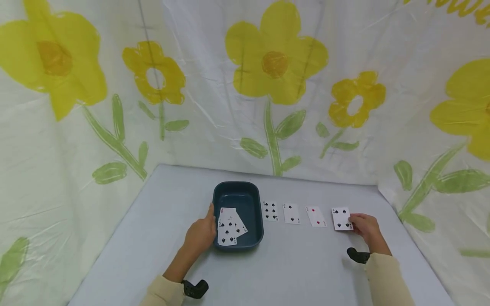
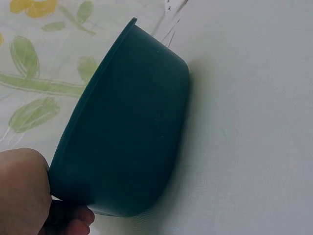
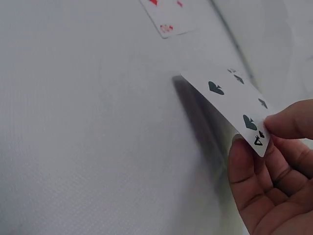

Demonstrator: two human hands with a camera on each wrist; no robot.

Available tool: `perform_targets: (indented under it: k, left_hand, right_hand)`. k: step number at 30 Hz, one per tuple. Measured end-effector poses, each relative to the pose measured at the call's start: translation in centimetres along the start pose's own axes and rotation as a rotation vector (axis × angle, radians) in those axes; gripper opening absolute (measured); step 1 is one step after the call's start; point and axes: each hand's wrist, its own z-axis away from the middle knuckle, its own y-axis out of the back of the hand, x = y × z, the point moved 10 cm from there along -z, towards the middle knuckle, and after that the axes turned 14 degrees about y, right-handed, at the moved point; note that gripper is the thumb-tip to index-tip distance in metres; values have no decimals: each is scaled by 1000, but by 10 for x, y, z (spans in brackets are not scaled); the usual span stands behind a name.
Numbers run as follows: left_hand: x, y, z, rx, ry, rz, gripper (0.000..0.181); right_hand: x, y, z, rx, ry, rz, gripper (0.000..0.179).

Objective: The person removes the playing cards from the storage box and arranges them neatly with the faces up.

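My right hand [image 1: 365, 226] pinches a four of spades [image 1: 341, 219] by its near right corner, thumb on the face. In the right wrist view this playing card [image 3: 232, 107] is tilted, its near edge lifted over the table and its far corner low. My left hand [image 1: 200, 233] grips the left wall of a dark teal plastic basin [image 1: 250, 212], fingers curled at its rim. Only part of that hand [image 2: 22, 188] shows in the left wrist view. Inside the basin, overlapping playing cards [image 1: 227, 231] lie face up at the left, a spade card on top.
Between the basin and my right hand, a many-pip spade card [image 1: 270, 211], a two-pip spade card [image 1: 292, 213] and a red diamond card [image 1: 316, 216] lie face up in a row. The white table [image 1: 291, 267] ends at a flower-print curtain [image 1: 206, 127]. Black straps circle both wrists.
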Motion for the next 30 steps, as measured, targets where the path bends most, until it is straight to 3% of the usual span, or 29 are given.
perform_targets:
  k: [6, 11, 20, 25, 30]
  left_hand:
    - [2, 1, 2, 5, 5, -14, 53]
    - [3, 0, 2, 1, 7, -14, 53]
    - [1, -1, 1, -1, 19, -11, 53]
    - [2, -1, 1, -3, 17, -10, 53]
    - [3, -1, 1, 2, 18, -2, 54]
  right_hand:
    - [14, 2, -3, 28, 2, 75, 46]
    - [16, 3, -4, 60, -18, 46, 46]
    - [11, 0, -3, 95, 14, -11, 44]
    - [7, -3, -2, 98, 39, 44, 43]
    - [2, -3, -2, 92, 69, 168, 42]
